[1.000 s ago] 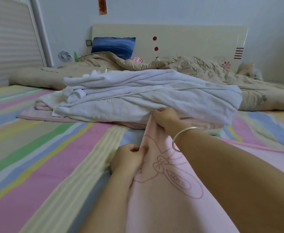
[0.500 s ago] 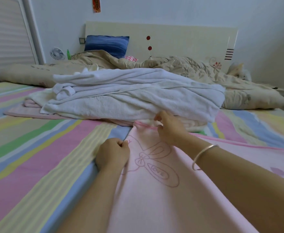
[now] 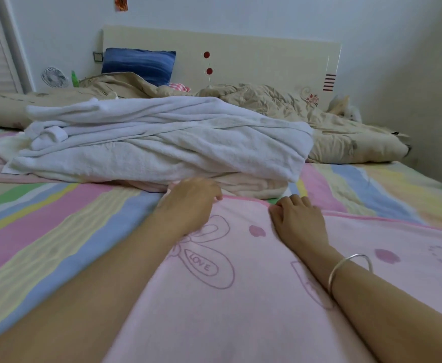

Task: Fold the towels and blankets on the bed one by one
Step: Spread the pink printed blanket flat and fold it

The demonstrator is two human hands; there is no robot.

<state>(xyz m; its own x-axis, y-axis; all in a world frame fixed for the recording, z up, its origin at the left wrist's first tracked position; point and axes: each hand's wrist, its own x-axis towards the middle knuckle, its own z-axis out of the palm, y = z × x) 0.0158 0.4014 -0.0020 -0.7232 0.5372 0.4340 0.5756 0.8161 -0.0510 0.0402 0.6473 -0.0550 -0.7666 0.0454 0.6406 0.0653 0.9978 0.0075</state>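
Pink towel (image 3: 240, 310), printed with an outlined flower and the word LOVE, lies spread flat across the near part of the bed on the striped sheet (image 3: 57, 226). Its far edge, trimmed in darker pink, runs from mid-frame off to the right, and its left edge slants back toward the viewer.

Left hand (image 3: 191, 203): palm down on the far left corner of the pink towel, fingers stretched out along the trim, not curled. It is somewhat motion-blurred.

Right hand (image 3: 298, 218): palm down on the same towel just inside the far edge, apart from the left hand. Its fingers are bent, with the tips at the trim. I cannot tell whether they pinch the edge or only press it. A silver bracelet (image 3: 350, 268) sits on that wrist.

White towels (image 3: 162, 142) lie in a loose heap just beyond both hands, nearly touching the pink towel's far edge, with folded pale layers under them.

Open sheet shows wide to the left of the pink towel, and a narrower strip to the far right runs up to the wall (image 3: 437, 100).

A rumpled beige quilt (image 3: 332, 132) lies behind the heap against the headboard (image 3: 254, 56), with a blue pillow (image 3: 138, 64) at the left.
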